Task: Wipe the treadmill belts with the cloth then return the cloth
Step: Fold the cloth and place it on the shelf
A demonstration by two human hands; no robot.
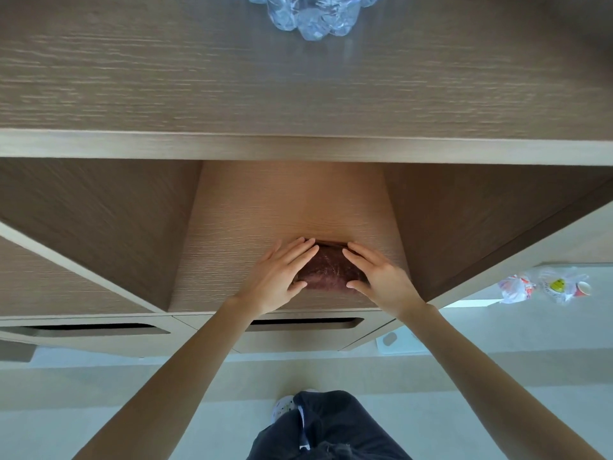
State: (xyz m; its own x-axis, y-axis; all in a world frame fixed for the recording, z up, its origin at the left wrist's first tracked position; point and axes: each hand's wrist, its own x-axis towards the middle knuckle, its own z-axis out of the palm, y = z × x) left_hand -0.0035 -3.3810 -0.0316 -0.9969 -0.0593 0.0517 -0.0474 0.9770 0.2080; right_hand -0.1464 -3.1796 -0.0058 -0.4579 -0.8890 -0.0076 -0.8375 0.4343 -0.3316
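Maroon cloth (pixel 326 272) between left hand (pixel 277 280) and right hand (pixel 384 280)

2 walls (pixel 116 220) flank shelf (pixel 238 224); front open; back unclear.

The cloth (pixel 326 268) shows only its dark middle; the left hand (pixel 278 277) covers its left end and the right hand (pixel 381 277) its right end, so its outline and folds cannot be told. The clear plastic bundle (pixel 311 18) on the cabinet top (pixel 132 78) is cut off by the upper edge; what it holds is unclear. The left forearm (pixel 185 370) hides the left end of the handle slot (pixel 308 322); the right forearm (pixel 481 370) hides part of a white floor object (pixel 396 341); both forearms run out at the lower edge. The bags (pixel 544 285) are too small to read; the trouser leg (pixel 331 426) hides most of the shoe (pixel 282 406); the upper right corner is a dark blur.
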